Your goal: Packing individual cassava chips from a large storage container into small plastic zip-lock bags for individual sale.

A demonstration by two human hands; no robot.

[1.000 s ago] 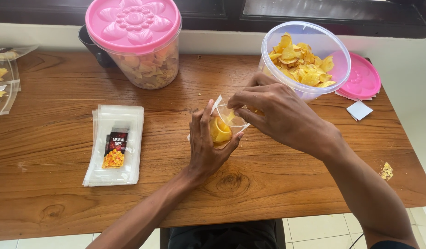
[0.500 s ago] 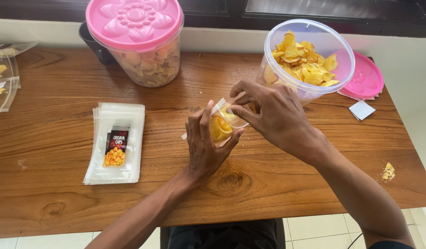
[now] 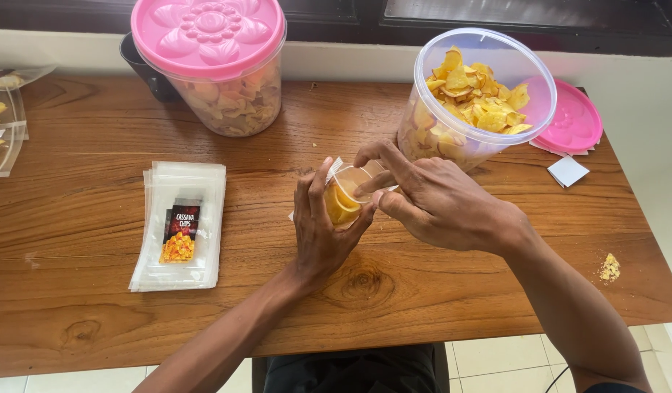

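From the head camera, looking down: the left hand (image 3: pixel 323 231) cups a small clear plastic pouch (image 3: pixel 345 195) partly filled with yellow chips, thumb on one side and fingers wrapped round the other, so the pouch stands upright just above the table's middle. The right hand (image 3: pixel 432 195) is at the pouch's open mouth, its fingertips (image 3: pixel 378 197) pinching the rim of the film and holding the opening wide.

Against the picture from half a second ago, both hands have stayed at the same place over the table and keep the same grip; the pouch's mouth now shows rounder and more open, and the right fingers sit a little lower on its edge. A second ago the right hand was slightly higher, closer to the open tub.

The surface is a brown wooden table (image 3: pixel 89 175) with visible grain and knots. Just behind the right hand stands a clear round plastic tub of yellow chips (image 3: pixel 476 98), uncovered, with its pink round lid (image 3: pixel 574 120) lying flat to the right, beside a small white paper square (image 3: pixel 568 171). At the back left is a second clear tub closed with a pink flower-patterned lid (image 3: pixel 208 36). A flat stack of empty clear pouches with a dark label (image 3: pixel 180 225) lies left of the hands, well apart. Filled pouches (image 3: pixel 3 120) show at the far left edge, and crumbs (image 3: pixel 609 268) lie near the right edge. Pale floor tiles (image 3: pixel 496 356) show below the table.
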